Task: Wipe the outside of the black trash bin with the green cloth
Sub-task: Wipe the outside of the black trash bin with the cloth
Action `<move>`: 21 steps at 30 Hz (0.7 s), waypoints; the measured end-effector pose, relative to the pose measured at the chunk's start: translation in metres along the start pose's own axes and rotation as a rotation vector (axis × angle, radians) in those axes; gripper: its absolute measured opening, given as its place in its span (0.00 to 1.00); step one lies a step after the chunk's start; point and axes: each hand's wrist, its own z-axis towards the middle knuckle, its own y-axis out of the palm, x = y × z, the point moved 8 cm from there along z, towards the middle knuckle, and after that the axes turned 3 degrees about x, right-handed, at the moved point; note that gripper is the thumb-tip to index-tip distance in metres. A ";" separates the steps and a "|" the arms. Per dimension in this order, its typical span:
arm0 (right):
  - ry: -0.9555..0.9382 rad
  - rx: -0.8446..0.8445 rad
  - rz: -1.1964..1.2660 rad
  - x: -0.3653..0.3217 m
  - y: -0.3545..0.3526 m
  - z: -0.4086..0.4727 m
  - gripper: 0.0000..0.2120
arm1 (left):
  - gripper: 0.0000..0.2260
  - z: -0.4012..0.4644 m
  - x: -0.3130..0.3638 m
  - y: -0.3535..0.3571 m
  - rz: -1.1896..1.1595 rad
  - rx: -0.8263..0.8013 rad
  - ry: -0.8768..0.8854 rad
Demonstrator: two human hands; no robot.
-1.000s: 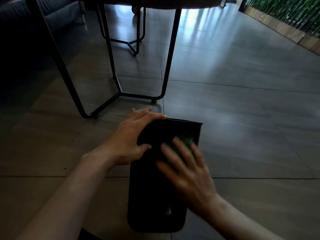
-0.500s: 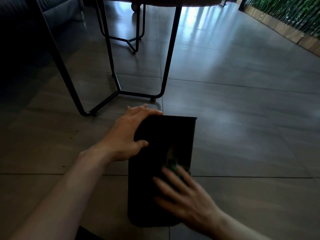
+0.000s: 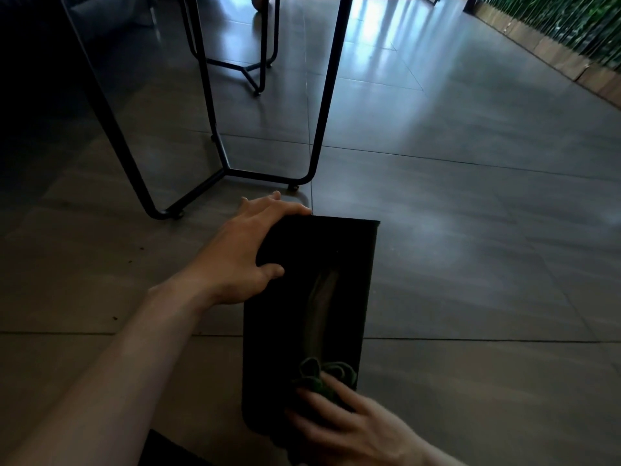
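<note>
The black trash bin (image 3: 322, 264) lies on its side on the floor, its long flat side facing up. My left hand (image 3: 248, 247) grips the bin's far left corner, fingers over the edge and thumb on the top face. My right hand (image 3: 349, 428) presses the crumpled green cloth (image 3: 322, 378) flat against the near end of the bin's upper side; the cloth's folds show just beyond my fingertips. A faint streak runs along the middle of the bin's surface.
Black metal table legs (image 3: 322, 105) stand just beyond the bin, with a foot bar (image 3: 262, 178) close to my left hand. A second leg frame (image 3: 262, 62) stands farther back. Grey floor tiles (image 3: 470, 230) spread to the right; a planter edge (image 3: 554, 58) runs along the far right.
My right hand has slid the green cloth along the bin's upper side from its far end toward me. My left hand has kept its hold on the far corner.
</note>
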 end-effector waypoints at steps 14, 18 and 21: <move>0.318 0.172 0.167 0.058 -0.014 0.036 0.15 | 0.40 0.002 0.002 -0.003 -0.005 0.016 0.057; -0.024 -0.002 -0.008 0.008 0.000 0.004 0.19 | 0.41 0.000 0.005 0.001 -0.019 0.000 0.080; 0.293 0.128 0.194 0.080 -0.021 0.022 0.16 | 0.41 0.001 0.003 -0.002 -0.002 0.018 0.077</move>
